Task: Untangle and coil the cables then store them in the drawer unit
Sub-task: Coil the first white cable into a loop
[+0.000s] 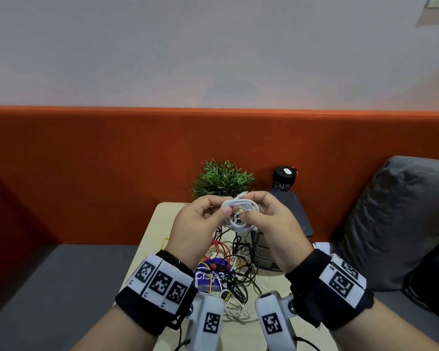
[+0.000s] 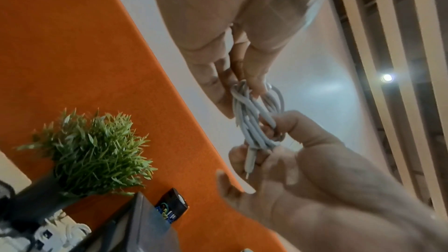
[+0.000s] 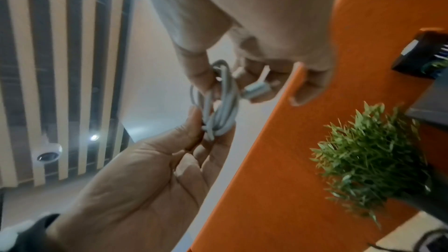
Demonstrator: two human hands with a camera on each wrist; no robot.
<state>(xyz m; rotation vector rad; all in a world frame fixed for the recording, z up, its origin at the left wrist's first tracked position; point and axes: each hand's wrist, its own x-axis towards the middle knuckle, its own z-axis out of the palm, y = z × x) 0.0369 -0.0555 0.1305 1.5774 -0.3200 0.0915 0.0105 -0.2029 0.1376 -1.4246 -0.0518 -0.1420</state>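
Over one table (image 1: 147,239), two hands pinch one coiled white cable (image 1: 241,211).

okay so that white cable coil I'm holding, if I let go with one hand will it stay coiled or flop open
The white cable coil looks thin and floppy, its loops uneven. Nothing visibly ties it: the left hand and right hand each pinch a side, so releasing one would probably let loops spring loose. A free plug end would likely dangle. It seems light.

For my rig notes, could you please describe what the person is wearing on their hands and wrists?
Both hands, left hand and right hand, are bare. Each wrist has a black band carrying white square-code tags, and a white tagged camera mount.
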